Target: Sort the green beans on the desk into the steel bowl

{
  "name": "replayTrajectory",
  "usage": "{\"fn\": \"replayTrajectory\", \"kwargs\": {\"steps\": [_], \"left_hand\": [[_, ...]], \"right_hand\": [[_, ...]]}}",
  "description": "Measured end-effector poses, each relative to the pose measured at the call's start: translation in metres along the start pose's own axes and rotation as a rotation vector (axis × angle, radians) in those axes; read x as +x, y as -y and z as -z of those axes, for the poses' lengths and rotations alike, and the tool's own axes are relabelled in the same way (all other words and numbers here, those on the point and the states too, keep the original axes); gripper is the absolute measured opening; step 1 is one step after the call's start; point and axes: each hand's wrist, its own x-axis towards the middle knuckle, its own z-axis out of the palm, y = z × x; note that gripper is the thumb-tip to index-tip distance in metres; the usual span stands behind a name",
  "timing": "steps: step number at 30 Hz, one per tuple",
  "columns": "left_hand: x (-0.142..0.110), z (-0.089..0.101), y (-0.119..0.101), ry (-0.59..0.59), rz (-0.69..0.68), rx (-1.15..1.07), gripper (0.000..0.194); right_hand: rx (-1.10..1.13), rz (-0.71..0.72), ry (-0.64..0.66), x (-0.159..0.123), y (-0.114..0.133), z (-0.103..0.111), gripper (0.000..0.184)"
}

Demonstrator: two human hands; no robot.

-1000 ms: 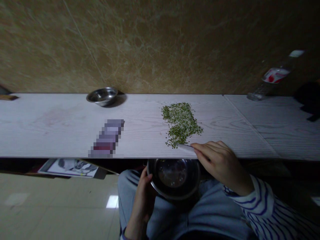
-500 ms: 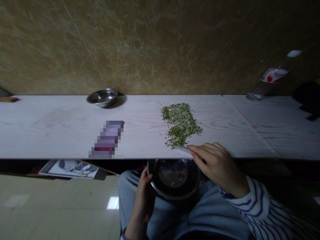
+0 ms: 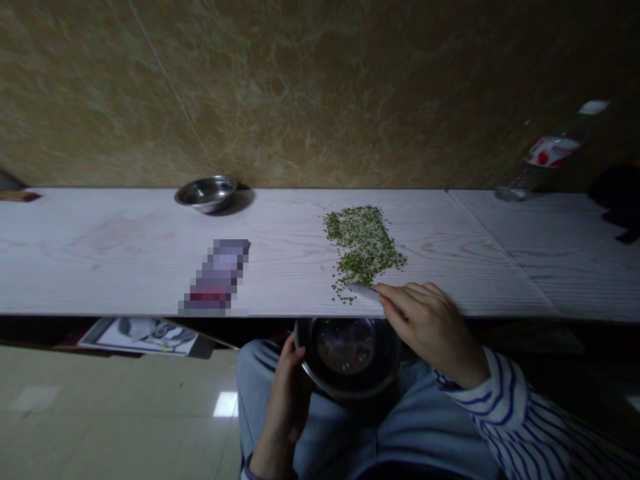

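Note:
Small green grains, like mung beans (image 3: pixel 361 257), lie scattered in a patch on the white wood-grain table. At the near end of the patch, my right hand (image 3: pixel 425 323) grips a thin, pale, flat card (image 3: pixel 363 291), its tip among the loose beans. Just under the table edge, my left hand (image 3: pixel 287 387) has its thumb over the rim of a metal bowl (image 3: pixel 345 390). That bowl sits between my thighs, partly tucked below the table. A few small bits show inside it; the left fingers beneath are mostly hidden.
A small steel bowl (image 3: pixel 207 195) stands by the wall, left of the beans. Nearer me lies a blurred-out flat object (image 3: pixel 216 277). A clear bottle (image 3: pixel 553 153) and a dark item (image 3: pixel 617 200) are at the right. An open drawer (image 3: pixel 145 335) juts out below the table.
The card and my right hand have shifted slightly away from the table edge, and several beans now lie on the near side of the card. My left hand and the bowl stay put.

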Motion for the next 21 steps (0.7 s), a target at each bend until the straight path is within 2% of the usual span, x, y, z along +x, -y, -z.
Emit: {"fn": "replayTrajectory", "kwargs": {"steps": [6, 21], "left_hand": [[-0.0015, -0.0024, -0.0027, -0.002, -0.002, 0.001, 0.041], [-0.0003, -0.0018, -0.0012, -0.011, -0.015, 0.012, 0.044]], "right_hand": [[0.024, 0.000, 0.036, -0.0002, 0.0031, -0.0003, 0.024], [0.036, -0.024, 0.014, -0.0041, 0.0061, 0.0023, 0.023]]}}
